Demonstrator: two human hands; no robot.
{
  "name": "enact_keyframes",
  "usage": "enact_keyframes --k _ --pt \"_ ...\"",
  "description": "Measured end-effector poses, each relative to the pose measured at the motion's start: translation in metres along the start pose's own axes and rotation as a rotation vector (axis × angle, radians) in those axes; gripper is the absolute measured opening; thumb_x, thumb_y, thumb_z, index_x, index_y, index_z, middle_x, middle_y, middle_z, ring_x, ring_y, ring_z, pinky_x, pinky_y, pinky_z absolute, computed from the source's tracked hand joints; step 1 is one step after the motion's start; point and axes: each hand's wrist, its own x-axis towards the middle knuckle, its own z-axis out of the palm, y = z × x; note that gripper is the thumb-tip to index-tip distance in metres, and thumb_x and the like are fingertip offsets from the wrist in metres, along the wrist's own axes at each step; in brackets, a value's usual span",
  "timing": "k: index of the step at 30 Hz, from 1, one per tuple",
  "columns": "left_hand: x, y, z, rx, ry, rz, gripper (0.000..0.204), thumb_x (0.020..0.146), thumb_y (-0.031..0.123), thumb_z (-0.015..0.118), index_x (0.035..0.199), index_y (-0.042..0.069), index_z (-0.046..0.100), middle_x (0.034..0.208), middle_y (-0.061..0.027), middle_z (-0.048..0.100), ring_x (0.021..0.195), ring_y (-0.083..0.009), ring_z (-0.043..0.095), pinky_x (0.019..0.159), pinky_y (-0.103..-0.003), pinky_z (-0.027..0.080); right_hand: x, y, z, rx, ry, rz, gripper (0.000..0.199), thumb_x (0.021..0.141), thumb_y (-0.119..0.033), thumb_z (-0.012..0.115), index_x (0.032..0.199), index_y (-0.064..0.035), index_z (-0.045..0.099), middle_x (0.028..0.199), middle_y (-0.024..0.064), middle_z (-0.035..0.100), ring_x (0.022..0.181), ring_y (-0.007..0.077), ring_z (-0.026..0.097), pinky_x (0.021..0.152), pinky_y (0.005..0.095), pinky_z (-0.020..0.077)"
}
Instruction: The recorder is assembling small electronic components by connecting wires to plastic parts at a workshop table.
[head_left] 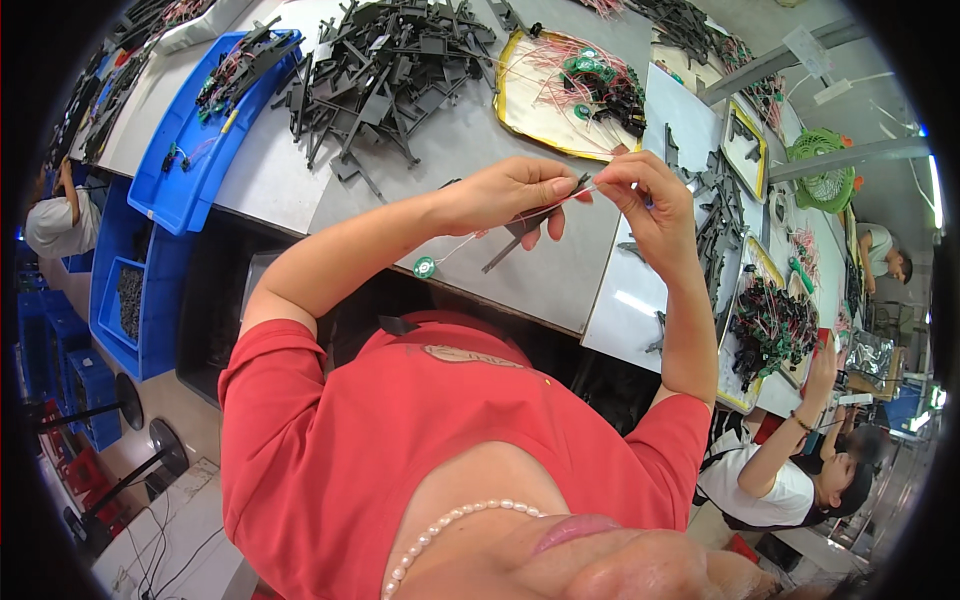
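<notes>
My left hand (512,195) holds a dark grey plastic bracket (527,222) with a long thin leg that slants down toward the table's front edge. Thin pink and white wires (455,247) run along this part and out past its left side. On their loose end hangs a small round green circuit board (424,267). Close beside it, my right hand (652,208) pinches the wires at the bracket's right end between thumb and forefinger. Part of the bracket is hidden behind the left fingers.
A heap of dark plastic brackets (385,75) lies beyond my left hand. Behind my hands, a yellow-edged tray (530,125) holds wired green boards. A blue bin (172,175) stands at left. More brackets (715,225) lie at right, where co-workers (775,480) sit.
</notes>
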Motion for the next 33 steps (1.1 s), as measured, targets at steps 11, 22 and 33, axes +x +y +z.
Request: enact_keyframes --k 11,22,33 --pt "0.002 -0.005 0.000 -0.011 -0.124 -0.039 0.039 0.095 0.037 0.040 0.114 0.007 0.055 0.066 0.0003 0.055 0.053 -0.0049 0.053 0.042 -0.017 0.035 -0.004 0.012 0.005 -0.042 -0.035 -0.038 0.019 0.073 0.009 0.060 0.087 -0.0038 0.064 0.083 0.0051 0.059 0.075 0.0157 0.059 0.063 0.0251 0.0489" --pt "0.006 -0.011 0.004 0.080 -0.035 0.045 0.031 0.093 0.028 0.048 0.100 0.003 0.063 0.064 0.0012 0.051 0.057 -0.0058 0.047 0.050 -0.021 0.037 -0.010 0.022 0.009 -0.114 0.012 -0.180 0.029 0.068 0.011 0.063 0.089 -0.0077 0.067 0.081 0.0032 0.060 0.070 0.0132 0.057 0.057 0.0239 0.0471" --pt "0.003 -0.006 0.014 0.355 0.159 0.148 0.025 0.090 0.021 0.050 0.094 -0.001 0.062 0.062 -0.0022 0.055 0.053 -0.0089 0.049 0.052 -0.025 0.043 -0.026 0.028 0.031 0.439 0.103 0.336 0.022 0.083 -0.021 0.065 0.090 -0.0001 0.062 0.076 0.0035 0.062 0.071 0.0078 0.057 0.064 0.0196 0.0444"
